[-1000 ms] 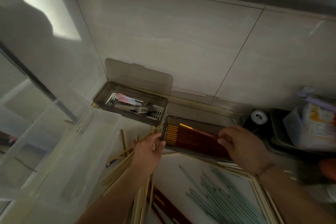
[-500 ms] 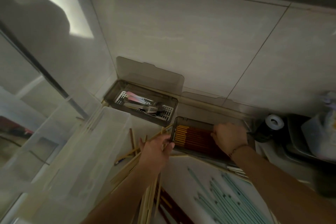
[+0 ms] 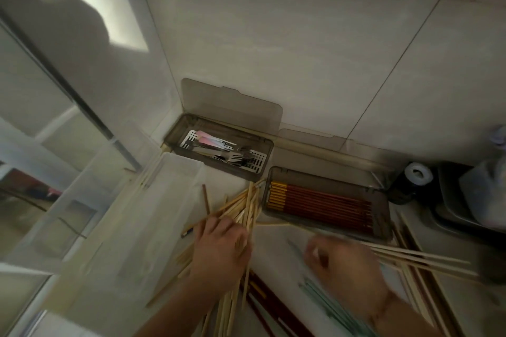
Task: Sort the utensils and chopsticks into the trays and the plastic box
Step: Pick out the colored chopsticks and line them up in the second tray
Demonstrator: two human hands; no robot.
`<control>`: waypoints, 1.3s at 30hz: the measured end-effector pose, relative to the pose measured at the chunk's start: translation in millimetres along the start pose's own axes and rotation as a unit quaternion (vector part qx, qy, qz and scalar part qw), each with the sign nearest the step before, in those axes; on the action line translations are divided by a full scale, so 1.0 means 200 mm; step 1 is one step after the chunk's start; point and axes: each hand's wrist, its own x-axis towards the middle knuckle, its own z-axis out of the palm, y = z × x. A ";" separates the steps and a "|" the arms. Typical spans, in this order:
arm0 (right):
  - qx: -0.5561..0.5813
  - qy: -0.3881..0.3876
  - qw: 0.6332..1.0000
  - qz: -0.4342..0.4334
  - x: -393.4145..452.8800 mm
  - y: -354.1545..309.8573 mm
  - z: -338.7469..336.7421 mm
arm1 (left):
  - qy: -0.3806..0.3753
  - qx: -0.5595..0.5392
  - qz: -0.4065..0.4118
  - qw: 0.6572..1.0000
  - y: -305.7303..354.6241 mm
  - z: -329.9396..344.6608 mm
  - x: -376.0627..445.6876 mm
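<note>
A grey tray (image 3: 269,150) against the wall holds forks and pink-handled utensils (image 3: 219,149). To its right, a second grey tray (image 3: 382,197) carries red chopsticks with gold ends (image 3: 320,200). A clear plastic box (image 3: 153,200) stands at the left. My left hand (image 3: 221,252) rests on a pile of pale wooden chopsticks (image 3: 246,205) and closes over several of them. Blurred by motion, my right hand (image 3: 339,262) grips a bundle of pale wooden chopsticks (image 3: 421,260) that point right. Pale green chopsticks (image 3: 320,293) lie on the counter under the right hand.
A small dark bottle with a white cap (image 3: 416,176) stands right of the red chopstick tray. A metal basin with a plastic bag (image 3: 482,191) sits at the far right. Dark red chopsticks (image 3: 262,295) lie on the counter between my arms.
Both hands left the red chopstick tray and pulled back toward me. The left hand dropped onto the wooden pile; the right hand took up a bundle of wooden chopsticks.
</note>
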 end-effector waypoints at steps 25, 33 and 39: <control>0.030 -0.127 0.987 0.093 -0.37 -0.17 0.28 | -0.019 0.036 0.095 0.995 -0.03 0.16 -0.36; 0.237 0.033 0.959 0.152 -0.13 0.03 -0.10 | -0.022 0.047 0.116 0.992 -0.05 0.21 -0.35; 0.140 0.107 0.979 0.105 0.25 0.22 -0.18 | 0.002 0.045 0.126 0.991 -0.06 0.23 -0.35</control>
